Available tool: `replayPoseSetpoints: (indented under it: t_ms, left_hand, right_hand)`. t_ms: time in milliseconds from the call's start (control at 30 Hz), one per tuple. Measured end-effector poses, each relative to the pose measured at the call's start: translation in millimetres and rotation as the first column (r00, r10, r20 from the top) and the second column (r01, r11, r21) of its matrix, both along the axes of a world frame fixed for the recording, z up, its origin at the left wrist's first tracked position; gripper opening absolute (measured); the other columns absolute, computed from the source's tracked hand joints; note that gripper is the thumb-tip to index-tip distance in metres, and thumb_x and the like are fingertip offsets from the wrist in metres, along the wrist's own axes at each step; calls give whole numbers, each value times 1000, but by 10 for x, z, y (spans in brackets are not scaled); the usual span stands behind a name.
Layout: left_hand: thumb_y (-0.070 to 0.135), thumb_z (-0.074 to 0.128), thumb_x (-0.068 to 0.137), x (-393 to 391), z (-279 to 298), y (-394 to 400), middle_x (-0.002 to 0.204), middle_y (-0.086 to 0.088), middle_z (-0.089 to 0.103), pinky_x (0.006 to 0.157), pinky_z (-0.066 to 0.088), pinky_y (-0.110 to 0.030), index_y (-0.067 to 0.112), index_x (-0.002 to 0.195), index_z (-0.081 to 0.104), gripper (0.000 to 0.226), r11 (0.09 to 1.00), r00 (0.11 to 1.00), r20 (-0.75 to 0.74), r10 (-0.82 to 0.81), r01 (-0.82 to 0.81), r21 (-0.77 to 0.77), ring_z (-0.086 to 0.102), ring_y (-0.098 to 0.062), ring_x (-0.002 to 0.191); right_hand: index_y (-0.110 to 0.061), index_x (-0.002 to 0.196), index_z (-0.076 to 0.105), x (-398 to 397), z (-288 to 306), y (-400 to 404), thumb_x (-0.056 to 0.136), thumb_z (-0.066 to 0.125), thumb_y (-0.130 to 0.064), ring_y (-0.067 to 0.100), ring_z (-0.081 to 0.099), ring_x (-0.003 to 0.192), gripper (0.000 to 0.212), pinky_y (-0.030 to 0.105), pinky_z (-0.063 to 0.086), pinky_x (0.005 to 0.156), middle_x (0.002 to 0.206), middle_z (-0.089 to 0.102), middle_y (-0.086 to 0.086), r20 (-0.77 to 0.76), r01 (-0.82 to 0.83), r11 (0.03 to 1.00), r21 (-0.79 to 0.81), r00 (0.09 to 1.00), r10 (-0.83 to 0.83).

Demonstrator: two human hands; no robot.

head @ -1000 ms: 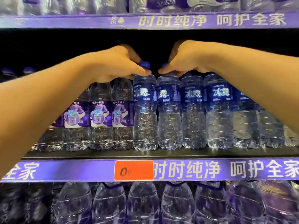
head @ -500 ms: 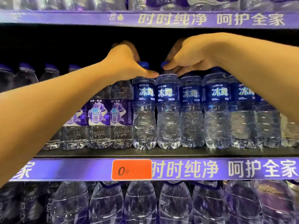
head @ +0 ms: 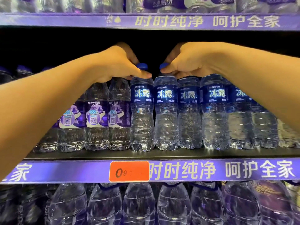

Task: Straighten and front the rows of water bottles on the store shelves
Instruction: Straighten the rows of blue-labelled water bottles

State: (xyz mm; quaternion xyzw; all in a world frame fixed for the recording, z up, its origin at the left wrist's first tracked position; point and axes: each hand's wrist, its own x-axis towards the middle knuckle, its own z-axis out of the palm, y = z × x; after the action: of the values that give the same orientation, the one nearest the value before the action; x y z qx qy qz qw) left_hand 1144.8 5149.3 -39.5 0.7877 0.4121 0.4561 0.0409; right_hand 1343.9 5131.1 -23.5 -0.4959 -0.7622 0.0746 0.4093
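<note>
On the middle shelf [head: 162, 154] stands a row of clear water bottles. My left hand [head: 116, 65] grips the neck of a blue-labelled bottle [head: 142, 111] just under its blue cap. My right hand [head: 186, 64] pinches the cap and neck of the neighbouring blue-labelled bottle [head: 165, 111]. Both bottles stand upright at the shelf front with their labels facing me. More blue-labelled bottles [head: 214, 111] continue to the right, partly hidden by my right forearm. Purple-labelled bottles [head: 95, 114] stand to the left, partly behind my left forearm.
A purple shelf strip with an orange price tag [head: 129, 171] runs along the shelf edge. Larger bottles [head: 139, 205] fill the shelf below. Another stocked shelf [head: 146, 21] hangs close above my hands, with dark space behind the row.
The bottle under my right hand has turned so its label faces forward, in line with its neighbour. Both hands keep their hold on the bottle tops.
</note>
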Motion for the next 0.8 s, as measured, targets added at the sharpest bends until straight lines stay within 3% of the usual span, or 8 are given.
replayPoseSetpoints:
  t_ms: [133,200,267,400,467,567,667,800]
  left_hand:
    - [29,89,64,-22,-17,22,100,-1,72,80,58,-26,15,103,71,45,999,999,-7,-39,39,15,68,-19,96]
    - [34,88,66,-19,-16,38,101,4,71,75,58,-22,23,100,70,40,998,998,-13,-58,58,22,67,-15,96]
    - [44,85,68,-7,1,63,105,4,70,84,57,-29,24,103,69,44,997,999,-14,-40,41,60,65,-15,101]
    - [57,78,72,116,84,102,100,2,72,92,54,-39,19,101,71,48,984,999,-45,17,-9,179,65,-17,97]
    - [60,75,74,243,134,101,94,-1,73,89,56,-41,20,97,72,47,973,990,-127,62,-31,231,66,-20,91]
    - [61,70,79,396,219,150,87,-7,73,78,54,-42,16,90,73,46,950,947,-263,185,-104,296,66,-26,81]
    - [49,71,84,439,259,206,87,0,76,77,53,-27,17,89,74,33,986,953,-302,32,20,166,72,-15,81]
    - [53,75,78,451,235,241,87,6,76,89,50,-27,21,95,76,35,991,950,-305,-67,100,91,71,-8,89]
  right_hand:
    - [-16,121,62,13,-24,-17,89,72,-17,11,65,101,34,24,54,86,113,68,-4,33,21,999,36,999,-22]
    - [-20,118,64,41,-24,-28,86,75,-29,12,63,102,35,26,52,89,111,68,-7,65,70,984,164,995,-81]
    - [-19,114,64,116,-16,-57,84,74,-39,17,61,102,37,31,51,89,110,67,-5,128,164,924,347,967,-220]
    - [-4,95,63,336,-6,-99,88,66,-44,35,61,89,40,42,54,81,95,66,14,342,287,725,626,734,-586]
    - [-4,79,53,400,-27,-91,90,62,-46,34,57,79,45,41,53,77,79,58,13,409,340,720,605,643,-647]
    - [-7,102,57,422,-21,-60,89,60,-53,34,54,85,48,37,47,76,87,57,12,482,381,749,541,590,-648]
    - [-17,87,50,434,75,-90,86,62,-58,31,48,79,43,34,38,71,76,48,3,535,363,790,495,589,-606]
    - [-19,81,43,404,144,-153,87,64,-54,28,47,78,40,31,36,70,81,50,1,572,373,817,440,585,-575]
